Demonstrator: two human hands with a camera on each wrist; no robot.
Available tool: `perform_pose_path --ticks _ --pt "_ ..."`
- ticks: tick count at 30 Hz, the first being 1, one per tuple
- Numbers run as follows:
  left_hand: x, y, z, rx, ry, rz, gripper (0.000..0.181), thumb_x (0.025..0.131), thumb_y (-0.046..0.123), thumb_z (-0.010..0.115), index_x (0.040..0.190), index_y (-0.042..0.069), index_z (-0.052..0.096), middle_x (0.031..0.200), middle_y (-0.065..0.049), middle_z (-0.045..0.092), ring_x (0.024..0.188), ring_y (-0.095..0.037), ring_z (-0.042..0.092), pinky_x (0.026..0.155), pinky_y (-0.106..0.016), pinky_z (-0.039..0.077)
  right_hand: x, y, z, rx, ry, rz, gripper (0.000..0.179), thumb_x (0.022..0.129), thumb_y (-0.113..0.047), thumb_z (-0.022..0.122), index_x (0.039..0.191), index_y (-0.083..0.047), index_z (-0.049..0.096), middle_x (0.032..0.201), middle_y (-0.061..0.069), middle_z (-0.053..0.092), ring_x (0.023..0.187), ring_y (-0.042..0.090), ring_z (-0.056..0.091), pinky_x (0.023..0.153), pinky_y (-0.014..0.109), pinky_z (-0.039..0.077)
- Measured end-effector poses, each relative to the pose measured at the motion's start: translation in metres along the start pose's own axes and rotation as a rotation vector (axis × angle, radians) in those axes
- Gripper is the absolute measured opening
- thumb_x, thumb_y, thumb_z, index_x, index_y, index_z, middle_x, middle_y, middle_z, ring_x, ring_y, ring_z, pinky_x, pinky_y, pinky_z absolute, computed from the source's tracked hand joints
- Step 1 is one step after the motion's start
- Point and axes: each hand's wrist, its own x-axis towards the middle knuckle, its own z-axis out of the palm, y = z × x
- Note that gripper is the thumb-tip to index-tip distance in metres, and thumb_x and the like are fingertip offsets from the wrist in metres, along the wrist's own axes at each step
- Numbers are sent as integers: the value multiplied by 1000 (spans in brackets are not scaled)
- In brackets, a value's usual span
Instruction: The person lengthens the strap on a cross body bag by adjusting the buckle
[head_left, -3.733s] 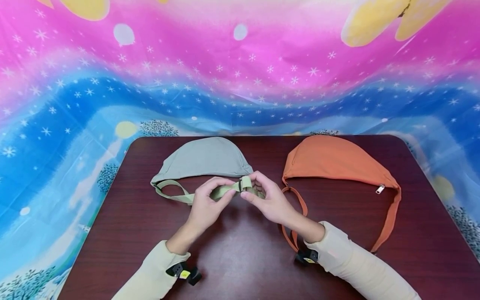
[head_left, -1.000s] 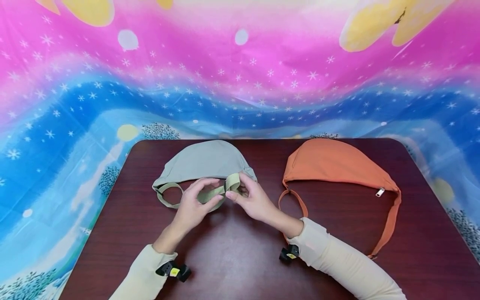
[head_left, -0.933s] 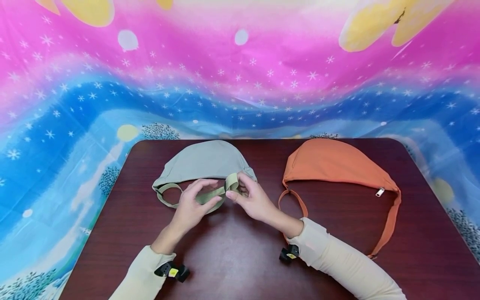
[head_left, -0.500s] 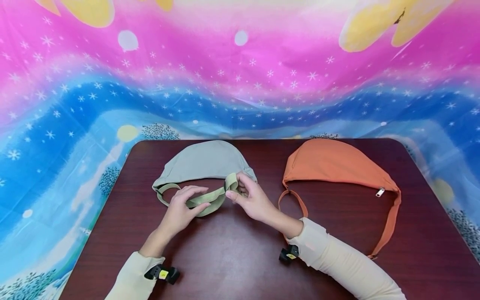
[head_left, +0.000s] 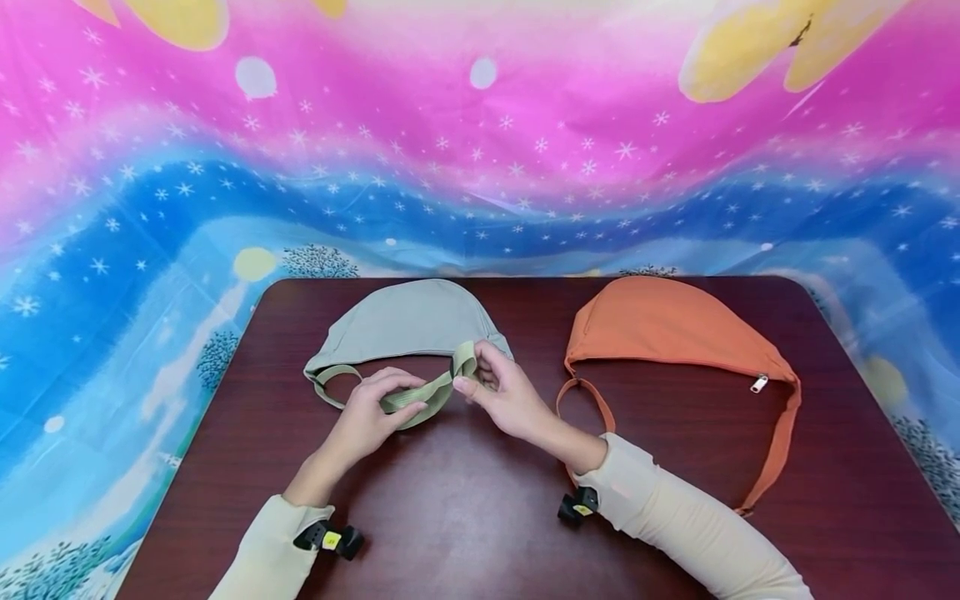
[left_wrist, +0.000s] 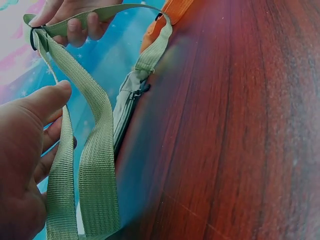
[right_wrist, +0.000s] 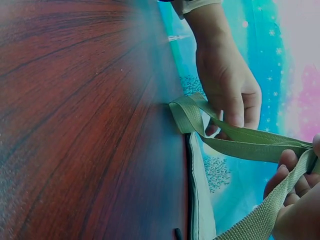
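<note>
A grey-green waist bag (head_left: 412, 321) lies at the back left of the table, its light green webbing strap (head_left: 431, 398) lifted off the wood in front of it. My left hand (head_left: 363, 417) pinches one layer of that strap between thumb and fingers; in the left wrist view a second layer hangs loose beside it. Farther right, my right hand (head_left: 510, 396) grips the strap where it loops through a dark slider buckle (left_wrist: 35, 39). The right fingertips are partly hidden behind the webbing. A smaller strap loop (head_left: 337, 379) sits near the bag's left end.
An orange waist bag (head_left: 667, 325) lies at the back right, its silver zipper pull (head_left: 760, 383) facing forward and its strap (head_left: 780, 442) curving toward the right forearm. The dark red wooden table (head_left: 465, 533) ends at a patterned backdrop (head_left: 480, 167).
My left hand has slid left along the strap, away from the buckle, exposing more webbing between the hands. My right hand has shifted slightly left and keeps its grip at the buckle.
</note>
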Motion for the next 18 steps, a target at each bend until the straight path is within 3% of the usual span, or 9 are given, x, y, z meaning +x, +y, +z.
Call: perform_pose_path --ticks 9,18 --pt "6 1 -2 -38 28 -16 28 81 7 87 105 13 73 104 4 70 99 -15 64 84 -42 51 2 3 2 -25 3 -7 25 99 -6 66 120 0 54 94 10 64 77 21 61 70 34 54" --pt "14 9 -4 -62 29 -29 25 85 9 84 107 14 73 107 3 70 101 -15 64 87 -37 50 8 4 10 -44 -1 30 26 98 -9 68 120 0 56 86 9 62 76 22 61 69 28 52"
